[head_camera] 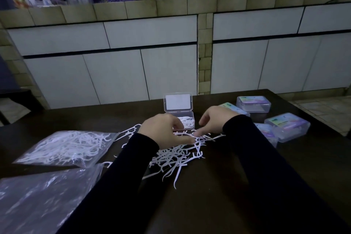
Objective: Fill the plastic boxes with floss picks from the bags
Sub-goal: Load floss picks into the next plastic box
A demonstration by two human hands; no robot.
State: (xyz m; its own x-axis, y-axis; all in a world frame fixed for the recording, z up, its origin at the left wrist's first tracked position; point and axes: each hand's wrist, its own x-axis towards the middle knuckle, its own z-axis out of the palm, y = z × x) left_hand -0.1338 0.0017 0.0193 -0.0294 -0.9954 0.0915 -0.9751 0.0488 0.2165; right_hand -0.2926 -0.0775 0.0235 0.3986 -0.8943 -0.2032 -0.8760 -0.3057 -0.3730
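1. Floss picks (176,156) lie in a loose white pile in the middle of the dark desk (237,186).
2. An open box (185,119) sits just behind the pile, near the far edge of the desk. Its clear lid (178,102) stands up, and a few white picks lie inside it.
3. The left hand (163,131) is on top of the pile, just in front of the open box. Its fingers are bent down and its thumb lies on the picks. I cannot tell if it has hold of any.
4. The right hand (214,119) is just beside the left one, over the far side of the pile. Its fingers are curled and point down at the picks. It is too blurry to tell if it pinches one.
5. Both arms wear dark sleeves (256,157).
6. A full bag (64,148) of white picks lies flat near the left edge of the desk.
7. A crinkly clear bag (38,201) lies at the near left corner, just in front of the full bag.
8. Four closed boxes (286,126) with colourful labels sit together near the far right corner of the desk. The right arm hides part of two of them.
9. White cabinet doors (114,74) stand behind the desk.
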